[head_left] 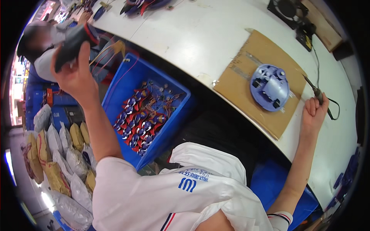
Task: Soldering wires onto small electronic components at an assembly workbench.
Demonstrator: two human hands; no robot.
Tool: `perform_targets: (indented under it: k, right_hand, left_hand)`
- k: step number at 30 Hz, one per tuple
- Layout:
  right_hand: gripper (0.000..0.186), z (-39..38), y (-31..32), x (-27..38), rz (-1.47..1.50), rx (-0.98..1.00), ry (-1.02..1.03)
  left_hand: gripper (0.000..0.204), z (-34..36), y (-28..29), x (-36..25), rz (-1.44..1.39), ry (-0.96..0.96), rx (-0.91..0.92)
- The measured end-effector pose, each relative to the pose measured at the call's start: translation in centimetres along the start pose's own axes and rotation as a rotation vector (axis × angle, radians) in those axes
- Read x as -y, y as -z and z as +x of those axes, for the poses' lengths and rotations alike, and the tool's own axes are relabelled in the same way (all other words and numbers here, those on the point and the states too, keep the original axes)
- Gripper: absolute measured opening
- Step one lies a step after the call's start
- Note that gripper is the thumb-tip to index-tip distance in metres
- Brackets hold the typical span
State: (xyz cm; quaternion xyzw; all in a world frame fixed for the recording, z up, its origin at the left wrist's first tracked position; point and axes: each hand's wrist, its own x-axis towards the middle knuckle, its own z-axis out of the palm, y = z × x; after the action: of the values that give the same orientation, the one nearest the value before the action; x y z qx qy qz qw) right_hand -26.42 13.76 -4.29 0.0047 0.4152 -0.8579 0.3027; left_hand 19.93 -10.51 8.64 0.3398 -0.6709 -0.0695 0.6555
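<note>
My left hand (79,75) is raised at the far left, its fingers closed around a dark shell-like piece with a red edge (73,44); blur hides its exact kind. Over on the right, my right hand (315,111) grips a soldering iron (317,92) by its handle, the tip pointing up and left over the table. Between the hands, a round violet-blue plastic housing (278,90) with black parts fitted inside lies on a cardboard sheet (241,84). The iron's tip is apart from the housing.
Beside the white table (185,34) stands a blue bin (175,86) holding many red and blue wired parts. Yellowish wires (115,48) hang near its far corner. A black fan (285,11) sits at the far right. Another person (42,42) is at far left, above packed bags (77,159).
</note>
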Motion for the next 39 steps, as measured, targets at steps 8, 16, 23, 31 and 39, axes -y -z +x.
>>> perform_targets:
  k: [8, 16, 23, 31, 39]
  right_hand:
    - [0.018, 0.4, -0.3, 0.1, 0.098, 0.046, -0.056]
    - [0.017, -1.1, -1.5, 0.2, 0.108, -0.05, 0.002]
    - [0.016, -1.6, -2.2, 0.7, 0.112, -0.058, -0.003]
    - [0.017, -1.2, -1.6, 0.6, 0.123, -0.023, 0.001]
    - [0.019, -1.5, -1.9, 0.3, 0.095, -0.034, 0.023]
  left_hand:
    - [0.043, 9.8, -13.4, -0.4, -0.54, 0.177, 0.188]
    - [0.059, 0.2, -17.6, 0.9, -0.208, 0.176, 0.55]
    - [0.056, -1.4, -17.2, 5.2, 0.277, -0.213, 0.605]
    - [0.041, -7.6, -24.6, -2.2, -0.121, -0.516, 0.659]
    - [0.019, -11.9, -36.3, -2.9, -0.089, -0.602, 1.186]
